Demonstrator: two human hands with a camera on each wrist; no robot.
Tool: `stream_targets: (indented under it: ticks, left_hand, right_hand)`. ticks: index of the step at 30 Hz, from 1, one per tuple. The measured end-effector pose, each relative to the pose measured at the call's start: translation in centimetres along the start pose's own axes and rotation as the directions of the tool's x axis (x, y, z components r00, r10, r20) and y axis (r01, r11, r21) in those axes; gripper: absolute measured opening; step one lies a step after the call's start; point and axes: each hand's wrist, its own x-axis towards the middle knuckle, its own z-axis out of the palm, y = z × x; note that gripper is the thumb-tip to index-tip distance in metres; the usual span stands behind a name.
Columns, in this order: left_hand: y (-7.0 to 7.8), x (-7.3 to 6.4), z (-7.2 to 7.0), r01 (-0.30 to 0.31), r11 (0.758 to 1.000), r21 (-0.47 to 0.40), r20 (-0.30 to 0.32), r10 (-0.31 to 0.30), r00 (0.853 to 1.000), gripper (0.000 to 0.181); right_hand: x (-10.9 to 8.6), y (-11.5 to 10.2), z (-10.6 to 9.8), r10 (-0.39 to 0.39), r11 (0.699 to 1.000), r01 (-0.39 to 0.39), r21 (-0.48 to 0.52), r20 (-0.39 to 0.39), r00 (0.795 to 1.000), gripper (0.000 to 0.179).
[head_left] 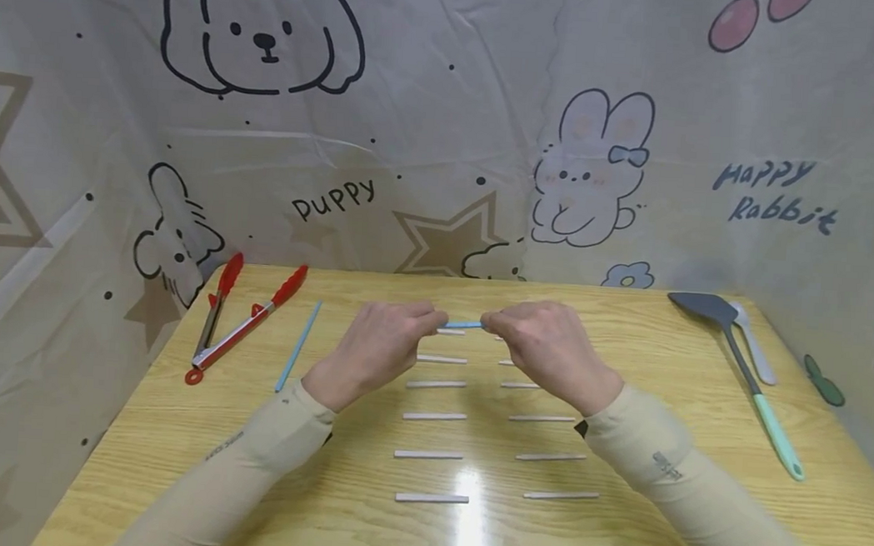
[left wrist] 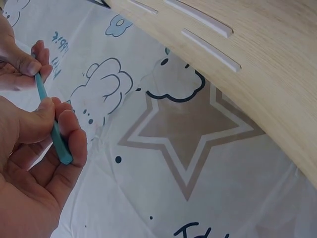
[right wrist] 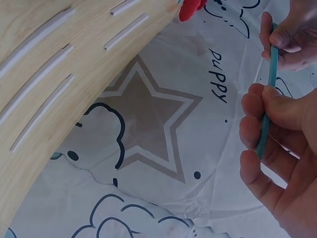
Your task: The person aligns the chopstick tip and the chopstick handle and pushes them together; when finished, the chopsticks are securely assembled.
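Note:
A thin blue stick [head_left: 465, 325] spans the gap between both hands above the far part of the table. My left hand [head_left: 378, 346] pinches one end between thumb and fingers, and my right hand [head_left: 558, 347] pinches the other. Seen from the left wrist, the blue stick [left wrist: 60, 148] runs under the left thumb and across the curled fingers. The right wrist view shows the blue stick [right wrist: 273, 64] held likewise by the right hand [right wrist: 285, 134]. Below the hands, short white strips [head_left: 434, 416] lie in two columns; the right hand hides parts of the farthest ones.
A second blue stick [head_left: 299, 346] lies left of the left hand. Red-tipped tongs [head_left: 241, 338] rest spread at the table's left. On the right lie a dark spatula with a mint handle [head_left: 776, 431] and a pale utensil [head_left: 755, 347]. A printed cloth [head_left: 445, 140] hangs behind the table [head_left: 318, 499].

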Motion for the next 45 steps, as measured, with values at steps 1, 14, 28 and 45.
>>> stream_targets:
  ticks: [1,14,28,45]
  left_hand:
    - [0.0,0.0,-0.1,0.004,1.000,0.001,0.002,-0.004,1.000,0.035]
    - [0.2,-0.2,-2.3,0.121,0.993,0.006,0.133,-0.121,0.984,0.003]
    - [0.7,0.4,-2.4,0.188,0.980,0.061,0.154,-0.195,0.969,0.008]
    - [-5.2,-1.9,-2.1,0.576,0.816,-0.048,0.317,-0.534,0.784,0.017]
  right_hand:
    - [0.0,0.0,0.1,-0.001,1.000,0.001,-0.003,-0.003,1.000,0.013]
    - [1.9,-1.3,0.8,-0.040,0.996,0.042,-0.074,0.027,0.999,0.017]
    - [3.4,-1.3,1.7,-0.131,0.985,0.136,-0.104,0.055,0.990,0.015]
    - [0.6,3.2,2.6,0.150,0.989,-0.147,-0.031,0.250,0.957,0.026]
